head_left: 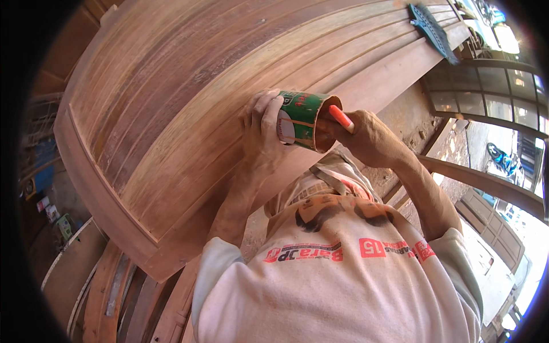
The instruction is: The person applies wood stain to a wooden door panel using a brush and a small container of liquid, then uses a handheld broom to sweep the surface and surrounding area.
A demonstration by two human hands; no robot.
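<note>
My left hand (262,123) is wrapped round a green can (302,119) with a white patch and brownish drips down its side. The can is tilted, its mouth turned toward my right hand (372,136). That hand grips a tool with a red handle (341,118), and its fingers reach into the can's mouth. The tool's working end is hidden, so its exact kind does not show. Beneath the can lies a large slatted wooden panel (200,128), reddish brown with a paler band along its middle.
A blue brush (432,31) with dark bristles rests at the panel's far right end. Wooden frames with panes (486,88) stand at the right, near a panelled wooden piece (494,220). Long boards (106,291) lean at the lower left. A blue motorbike (503,159) is farther off.
</note>
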